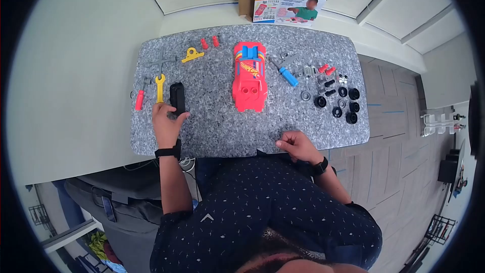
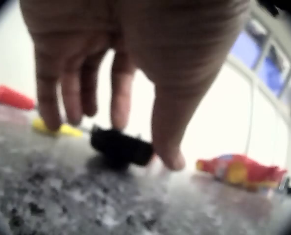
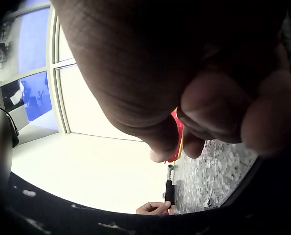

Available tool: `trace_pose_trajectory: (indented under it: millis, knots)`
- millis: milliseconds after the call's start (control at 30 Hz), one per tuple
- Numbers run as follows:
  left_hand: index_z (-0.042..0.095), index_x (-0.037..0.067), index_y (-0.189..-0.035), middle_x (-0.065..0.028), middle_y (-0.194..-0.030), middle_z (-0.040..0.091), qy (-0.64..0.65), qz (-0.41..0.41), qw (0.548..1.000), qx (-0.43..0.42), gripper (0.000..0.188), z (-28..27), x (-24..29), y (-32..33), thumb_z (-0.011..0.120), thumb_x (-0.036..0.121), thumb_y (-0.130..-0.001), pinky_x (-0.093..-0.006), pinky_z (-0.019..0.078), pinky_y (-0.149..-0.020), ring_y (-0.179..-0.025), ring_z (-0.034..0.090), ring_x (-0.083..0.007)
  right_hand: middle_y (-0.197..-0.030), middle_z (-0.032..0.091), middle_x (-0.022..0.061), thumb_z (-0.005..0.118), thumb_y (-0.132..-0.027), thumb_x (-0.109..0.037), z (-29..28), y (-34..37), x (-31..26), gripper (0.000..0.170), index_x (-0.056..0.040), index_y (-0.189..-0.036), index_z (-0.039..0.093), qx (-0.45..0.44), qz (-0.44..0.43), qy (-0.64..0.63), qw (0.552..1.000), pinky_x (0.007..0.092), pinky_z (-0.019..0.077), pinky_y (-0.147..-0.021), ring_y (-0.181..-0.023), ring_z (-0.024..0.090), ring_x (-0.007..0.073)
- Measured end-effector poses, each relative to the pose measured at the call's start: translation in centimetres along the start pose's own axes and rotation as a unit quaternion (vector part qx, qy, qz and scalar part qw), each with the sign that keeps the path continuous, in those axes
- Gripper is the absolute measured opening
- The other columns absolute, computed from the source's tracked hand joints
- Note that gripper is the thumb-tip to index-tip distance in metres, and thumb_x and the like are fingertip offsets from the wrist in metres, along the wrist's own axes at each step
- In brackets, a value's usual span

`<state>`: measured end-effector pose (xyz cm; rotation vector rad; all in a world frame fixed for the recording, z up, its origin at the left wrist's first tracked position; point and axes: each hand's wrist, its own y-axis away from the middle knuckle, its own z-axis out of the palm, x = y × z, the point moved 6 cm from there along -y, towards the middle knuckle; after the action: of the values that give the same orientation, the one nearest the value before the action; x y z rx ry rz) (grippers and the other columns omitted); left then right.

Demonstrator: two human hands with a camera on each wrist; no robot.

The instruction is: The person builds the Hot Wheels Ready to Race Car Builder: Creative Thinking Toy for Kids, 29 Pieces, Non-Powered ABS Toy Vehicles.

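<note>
Speckled grey tabletop [image 1: 212,96], pale wall panels [image 1: 81,96], grey floor [image 1: 404,159] with blue streaks, windows [image 3: 35,44] showing blue

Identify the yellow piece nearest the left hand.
The yellow wrench, its lower end right by the left hand. The other yellow piece, with a ring on top, lies well beyond, near the red parts.

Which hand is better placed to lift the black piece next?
Probably the left hand: its thumb and a finger flank the black piece, while the right hand sits farther off, near the edge of the table.
</note>
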<state>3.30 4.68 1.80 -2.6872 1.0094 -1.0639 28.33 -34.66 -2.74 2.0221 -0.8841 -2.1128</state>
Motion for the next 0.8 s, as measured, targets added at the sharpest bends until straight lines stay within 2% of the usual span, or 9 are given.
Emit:
trace_pose_trajectory:
  millis: [100, 200, 300, 400, 467, 567, 667, 700, 800]
  knots:
    - [0.074, 0.003, -0.107, -0.0149, -0.123, 0.069, -0.059, 0.079, 0.994, 0.057, 0.055, -1.0, 4.2, 0.0, 0.108, 0.026, -0.07, -0.0502, 0.0552, -0.103, -0.119, 0.067, -0.0399, -0.059, 0.055, -0.0043, 0.078, -0.113, -0.031, 0.0, -0.2, 0.2, 0.042, -0.0062, -0.083, 0.062, -0.001, -0.003, -0.005, 1.0, 0.028, 0.0375, -0.041, -0.043, 0.053, 0.0066]
    - [0.074, 0.005, -0.118, -0.0155, -0.133, 0.069, 0.021, 0.117, 0.993, 0.015, 0.062, 1.1, 9.0, -0.3, 0.106, 0.034, -0.072, -0.0512, 0.0534, -0.108, -0.127, 0.065, -0.0407, -0.059, 0.056, -0.0039, 0.079, -0.112, -0.031, -0.2, -0.4, 0.2, 0.041, -0.0055, -0.085, 0.064, -0.005, -0.003, 0.0, 1.0, 0.028, 0.0384, -0.041, -0.043, 0.054, 0.0071]
    - [0.067, 0.007, -0.147, -0.0205, -0.149, 0.064, 0.044, 0.204, 0.977, -0.048, 0.088, 5.0, 14.2, -0.5, 0.102, 0.046, -0.077, -0.0543, 0.0515, -0.113, -0.136, 0.062, -0.0437, -0.06, 0.056, -0.0034, 0.079, -0.112, -0.032, -0.1, -0.5, 0.2, 0.039, -0.005, -0.087, 0.065, -0.008, 0.0, 0.003, 1.0, 0.0279, 0.0388, -0.041, -0.043, 0.055, 0.0074]
    - [0.06, 0.008, -0.159, -0.0247, -0.16, 0.056, 0.033, 0.245, 0.964, -0.096, 0.102, 8.5, 18.8, -0.9, 0.099, 0.056, -0.078, -0.0578, 0.05, -0.115, -0.141, 0.059, -0.047, -0.059, 0.056, -0.0034, 0.08, -0.112, -0.031, 0.1, -0.5, 0.1, 0.038, -0.0049, -0.088, 0.065, -0.002, 0.002, -0.002, 1.0, 0.0278, 0.0384, -0.041, -0.042, 0.054, 0.0073]
    - [0.058, 0.009, -0.162, -0.0258, -0.166, 0.05, 0.008, 0.254, 0.961, -0.112, 0.107, 10.6, 20.6, -1.6, 0.098, 0.059, -0.077, -0.06, 0.0497, -0.115, -0.144, 0.057, -0.0488, -0.058, 0.055, -0.0041, 0.08, -0.111, -0.03, 0.1, -0.3, 0.0, 0.037, -0.0052, -0.088, 0.065, 0.006, -0.003, -0.001, 1.0, 0.028, 0.0376, -0.04, -0.041, 0.052, 0.0067]
    - [0.057, 0.01, -0.163, -0.0265, -0.171, 0.045, -0.051, 0.232, 0.963, -0.131, 0.109, 12.9, 21.4, -2.1, 0.098, 0.061, -0.076, -0.0613, 0.0501, -0.115, -0.147, 0.054, -0.05, -0.067, 0.063, 0.0003, 0.083, -0.108, -0.024, -0.1, -0.1, -0.5, 0.03, -0.0026, -0.093, 0.068, 0.006, -0.017, 0.024, 1.0, 0.0302, 0.0463, -0.049, -0.052, 0.062, 0.0094]
    - [0.056, 0.011, -0.162, -0.0266, -0.172, 0.044, -0.064, 0.213, 0.965, -0.141, 0.108, 13.6, 21.1, -2.4, 0.1, 0.057, -0.075, -0.0614, 0.051, -0.114, -0.148, 0.054, -0.0502, -0.088, 0.073, 0.0084, 0.084, -0.105, -0.017, -2.3, 0.2, -6.5, 0.02, -0.0007, -0.103, 0.073, 0.193, -0.252, 0.186, 0.93, 0.0339, 0.0552, -0.063, -0.072, 0.072, 0.0178]
    - [0.056, 0.011, -0.162, -0.0266, -0.172, 0.044, -0.059, 0.211, 0.965, -0.144, 0.107, 13.6, 20.8, -2.4, 0.1, 0.055, -0.075, -0.0613, 0.0513, -0.114, -0.149, 0.054, -0.0502, -0.113, 0.078, 0.0149, 0.08, -0.101, -0.008, -3.6, -0.1, -8.0, 0.018, -0.0008, -0.116, 0.075, 0.224, -0.224, 0.202, 0.926, 0.0409, 0.0596, -0.084, -0.096, 0.077, 0.0312]
    - [0.053, 0.012, -0.165, -0.0246, -0.177, 0.041, -0.039, 0.206, 0.954, -0.213, 0.105, 12.6, 19.6, -2.1, 0.1, 0.044, -0.077, -0.0622, 0.0498, -0.12, -0.153, 0.051, -0.0524, -0.125, 0.078, 0.0166, 0.075, -0.096, 0.0, -8.1, -1.2, -12.6, 0.03, -0.005, -0.125, 0.075, 0.333, -0.282, 0.381, 0.815, 0.0477, 0.0569, -0.101, -0.118, 0.072, 0.0401]
